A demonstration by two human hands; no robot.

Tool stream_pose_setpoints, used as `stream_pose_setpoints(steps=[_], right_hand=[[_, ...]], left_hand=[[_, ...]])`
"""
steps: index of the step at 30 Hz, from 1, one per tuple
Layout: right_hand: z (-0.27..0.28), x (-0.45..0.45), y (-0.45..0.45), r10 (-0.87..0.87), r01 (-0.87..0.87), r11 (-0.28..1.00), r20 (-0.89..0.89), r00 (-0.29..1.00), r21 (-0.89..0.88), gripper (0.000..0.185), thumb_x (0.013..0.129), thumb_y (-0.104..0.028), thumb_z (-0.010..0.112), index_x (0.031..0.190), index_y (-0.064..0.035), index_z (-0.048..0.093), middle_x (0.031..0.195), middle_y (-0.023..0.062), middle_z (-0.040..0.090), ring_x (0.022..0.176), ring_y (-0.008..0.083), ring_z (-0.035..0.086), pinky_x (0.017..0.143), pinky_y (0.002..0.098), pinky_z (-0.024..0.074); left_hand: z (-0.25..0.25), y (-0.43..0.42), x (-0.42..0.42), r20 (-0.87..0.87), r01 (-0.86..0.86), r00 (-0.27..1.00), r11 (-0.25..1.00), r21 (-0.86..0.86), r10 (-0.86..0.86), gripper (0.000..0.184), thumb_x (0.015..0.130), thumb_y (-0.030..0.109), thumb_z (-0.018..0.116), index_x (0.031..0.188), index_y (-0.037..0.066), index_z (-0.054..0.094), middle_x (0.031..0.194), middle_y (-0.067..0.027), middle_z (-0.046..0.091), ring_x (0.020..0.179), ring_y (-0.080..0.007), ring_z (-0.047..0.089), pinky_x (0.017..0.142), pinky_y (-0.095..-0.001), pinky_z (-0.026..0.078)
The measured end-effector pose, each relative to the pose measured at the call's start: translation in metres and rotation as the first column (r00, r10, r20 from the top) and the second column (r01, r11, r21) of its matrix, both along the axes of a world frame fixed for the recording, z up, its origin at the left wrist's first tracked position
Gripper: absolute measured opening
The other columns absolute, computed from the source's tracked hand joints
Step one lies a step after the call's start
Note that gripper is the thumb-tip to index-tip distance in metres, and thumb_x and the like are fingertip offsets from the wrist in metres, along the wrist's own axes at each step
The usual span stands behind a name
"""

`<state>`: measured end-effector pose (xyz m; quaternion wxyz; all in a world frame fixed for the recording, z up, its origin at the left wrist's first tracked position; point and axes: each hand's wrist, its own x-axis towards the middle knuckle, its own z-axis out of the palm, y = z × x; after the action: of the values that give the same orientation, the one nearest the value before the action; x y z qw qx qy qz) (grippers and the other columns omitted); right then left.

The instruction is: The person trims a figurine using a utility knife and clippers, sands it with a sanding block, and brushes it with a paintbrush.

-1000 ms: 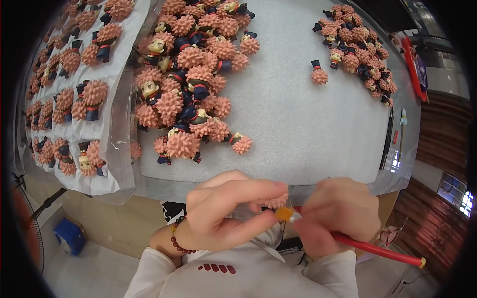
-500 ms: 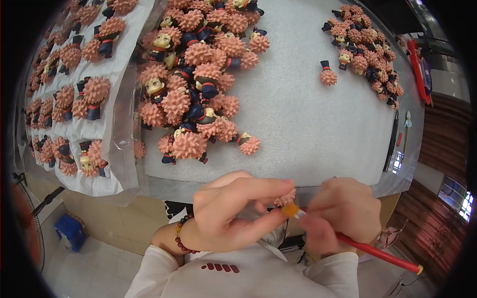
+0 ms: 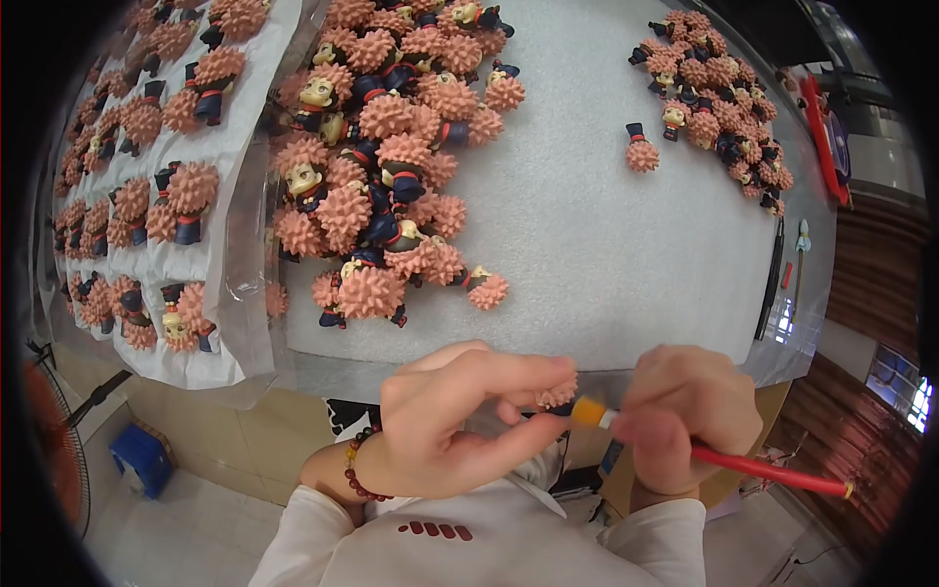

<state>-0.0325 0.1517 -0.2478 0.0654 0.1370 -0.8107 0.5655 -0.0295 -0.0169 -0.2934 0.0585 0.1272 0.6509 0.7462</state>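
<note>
Between the thumb and fingers of my left hand (image 3: 465,416) is a small figurine (image 3: 558,393) with spiky pink hair; most of its body is hidden by the fingers. My right hand (image 3: 690,416) grips a paintbrush (image 3: 768,473) with a red handle. Its flat yellow-orange bristles (image 3: 588,411) point left, just beside the figurine. Both hands are held over the near edge of the table. Beyond my left hand lies a large heap of similar figurines (image 3: 377,196) with pink hair and dark clothes.
A smaller figurine pile (image 3: 719,108) lies at the far right, with a single figurine (image 3: 641,154) apart from it. Rows of figurines rest on white padded sheeting (image 3: 210,259) at left. Thin tools (image 3: 802,249) lie along the right edge of the foam-covered table (image 3: 577,245).
My right hand has shifted slightly right with the paintbrush, so the bristles sit farther from the figurine. My left hand has barely moved.
</note>
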Motion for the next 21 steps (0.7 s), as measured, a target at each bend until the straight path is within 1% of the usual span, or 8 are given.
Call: stream_pose_setpoints(steps=[1, 4, 5, 8, 11, 15, 19, 21], right_hand=[[0.001, 0.002, -0.002, 0.022, -0.019, 0.996, 0.034, 0.999, -0.086, 0.018, 0.064, 0.002, 0.069, 0.058, -0.0037, 0.053, 0.049, 0.0062, 0.047, 0.039, 0.0193, 0.046, 0.037, 0.0281, 0.0331], [-0.003, -0.008, 0.004, -0.042, 0.042, 0.956, -0.006, 0.999, 0.291, 0.016, 0.067, 0.001, 0.067, 0.058, -0.0036, 0.054, 0.050, 0.0054, 0.050, 0.040, 0.0182, 0.048, 0.038, 0.0270, 0.0343], [-0.006, -0.008, 0.008, -0.068, 0.052, 0.951, 0.041, 0.997, 0.306, 0.012, 0.068, 0.000, 0.065, 0.059, -0.0036, 0.057, 0.052, 0.0045, 0.054, 0.041, 0.0168, 0.050, 0.039, 0.0258, 0.0354], [-0.001, -0.001, 0.008, -0.080, 0.076, 0.995, 0.061, 0.995, 0.059, 0.010, 0.067, 0.000, 0.065, 0.060, -0.0030, 0.059, 0.053, 0.0049, 0.055, 0.042, 0.0159, 0.051, 0.039, 0.0247, 0.0360], [-0.004, 0.000, 0.010, -0.109, 0.112, 0.991, 0.047, 0.993, -0.075, 0.009, 0.067, -0.002, 0.065, 0.060, -0.0026, 0.060, 0.052, 0.0055, 0.054, 0.042, 0.0150, 0.051, 0.039, 0.0245, 0.0369], [-0.003, 0.003, 0.005, -0.113, 0.108, 0.977, -0.018, 0.993, -0.182, 0.007, 0.066, -0.002, 0.065, 0.061, -0.0016, 0.060, 0.053, 0.0059, 0.055, 0.042, 0.0144, 0.051, 0.038, 0.0246, 0.0385], [0.002, -0.003, -0.003, 0.060, -0.077, 0.986, -0.115, 0.992, -0.149, 0.008, 0.063, 0.002, 0.066, 0.061, -0.0010, 0.059, 0.053, 0.0058, 0.054, 0.041, 0.0149, 0.050, 0.037, 0.0246, 0.0387], [0.007, -0.006, -0.010, 0.092, -0.090, 0.996, -0.111, 0.990, 0.023, 0.014, 0.058, 0.006, 0.068, 0.061, -0.0012, 0.057, 0.053, 0.0066, 0.053, 0.042, 0.0167, 0.051, 0.038, 0.0247, 0.0386]], left_hand=[[-0.002, 0.000, 0.001, 0.009, -0.004, 1.000, 1.000, 0.015, 0.004, 0.036, 0.063, -0.005, 0.073, 0.097, -0.002, 0.063, 0.079, -0.0060, 0.067, 0.057, -0.0084, 0.057, 0.050, -0.0181, 0.045], [-0.003, -0.004, -0.002, -0.044, 0.110, 0.993, 0.991, 0.073, -0.107, 0.037, 0.066, -0.007, 0.073, 0.099, -0.006, 0.056, 0.079, -0.0124, 0.063, 0.062, -0.0109, 0.059, 0.055, -0.0206, 0.048], [-0.003, -0.007, -0.004, -0.075, 0.167, 0.984, 0.982, 0.092, -0.160, 0.039, 0.068, -0.009, 0.072, 0.100, -0.008, 0.052, 0.080, -0.0156, 0.062, 0.064, -0.0121, 0.060, 0.057, -0.0218, 0.049], [-0.004, -0.010, -0.004, -0.059, 0.231, 0.973, 0.964, 0.132, -0.225, 0.041, 0.070, -0.008, 0.071, 0.102, -0.006, 0.047, 0.080, -0.0160, 0.058, 0.066, -0.0153, 0.060, 0.060, -0.0274, 0.053], [-0.005, -0.013, -0.005, -0.034, 0.263, 0.965, 0.942, 0.209, -0.262, 0.040, 0.072, -0.008, 0.069, 0.103, -0.004, 0.044, 0.082, -0.0160, 0.054, 0.067, -0.0179, 0.058, 0.062, -0.0331, 0.056], [-0.005, -0.013, -0.004, -0.043, 0.256, 0.967, 0.941, 0.221, -0.253, 0.038, 0.074, -0.006, 0.068, 0.103, -0.003, 0.044, 0.081, -0.0155, 0.053, 0.066, -0.0180, 0.056, 0.063, -0.0354, 0.057], [-0.008, -0.012, -0.003, -0.078, 0.250, 0.968, 0.946, 0.209, -0.238, 0.037, 0.074, -0.003, 0.069, 0.102, -0.003, 0.045, 0.081, -0.0155, 0.053, 0.066, -0.0181, 0.056, 0.063, -0.0350, 0.056], [-0.010, -0.010, -0.002, -0.064, 0.192, 0.981, 0.950, 0.248, -0.181, 0.036, 0.072, -0.003, 0.071, 0.101, -0.003, 0.050, 0.084, -0.0142, 0.058, 0.065, -0.0170, 0.057, 0.061, -0.0315, 0.053]])
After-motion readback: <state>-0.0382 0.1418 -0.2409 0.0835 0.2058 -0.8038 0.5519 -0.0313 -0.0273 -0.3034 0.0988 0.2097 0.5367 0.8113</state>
